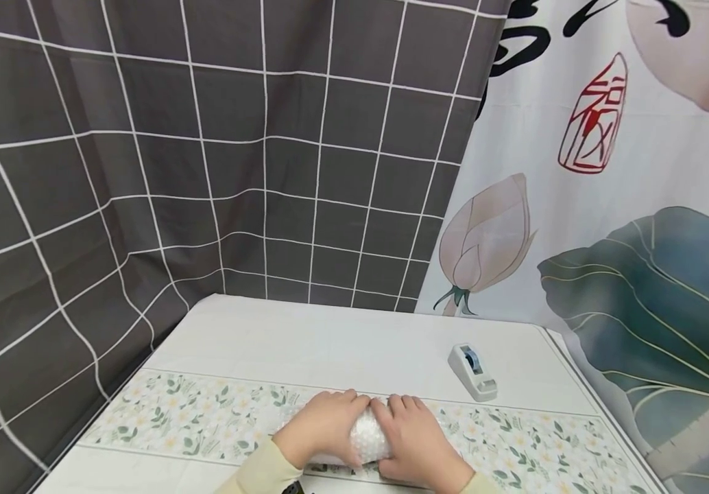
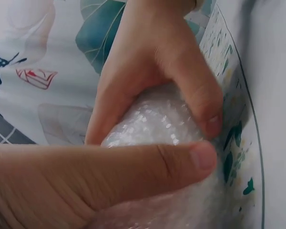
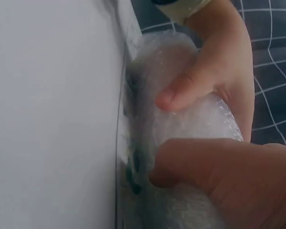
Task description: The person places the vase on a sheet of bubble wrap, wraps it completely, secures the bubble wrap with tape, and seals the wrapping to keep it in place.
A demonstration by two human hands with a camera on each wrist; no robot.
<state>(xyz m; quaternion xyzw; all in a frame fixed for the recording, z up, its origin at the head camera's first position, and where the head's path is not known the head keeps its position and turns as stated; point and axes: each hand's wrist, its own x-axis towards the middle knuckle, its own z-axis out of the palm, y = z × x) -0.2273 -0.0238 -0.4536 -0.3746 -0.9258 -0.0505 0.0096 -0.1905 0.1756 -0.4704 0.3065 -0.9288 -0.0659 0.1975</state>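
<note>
A bundle wrapped in clear bubble wrap (image 1: 369, 438) lies lengthwise across the floral band of the table, near its front edge. My left hand (image 1: 328, 424) grips the bundle from the left, its thumb (image 2: 181, 162) laid along the near side. From the right, my right hand (image 1: 415, 439) curls over it, fingers on the far side and thumb (image 3: 174, 160) on the near side. The two hands sit close together, with a strip of shiny wrap (image 2: 152, 119) showing between them. Something pinkish shows faintly through the wrap near the left end (image 3: 169, 57); its kind is hidden.
A pale tape dispenser (image 1: 474, 374) with a blue roll stands to the right, beyond my right hand. The white table (image 1: 305, 336) carries a printed floral band (image 1: 188, 418). Behind it hang a dark grid curtain (image 1: 293, 165) and a white curtain with lotus prints (image 1: 533, 151).
</note>
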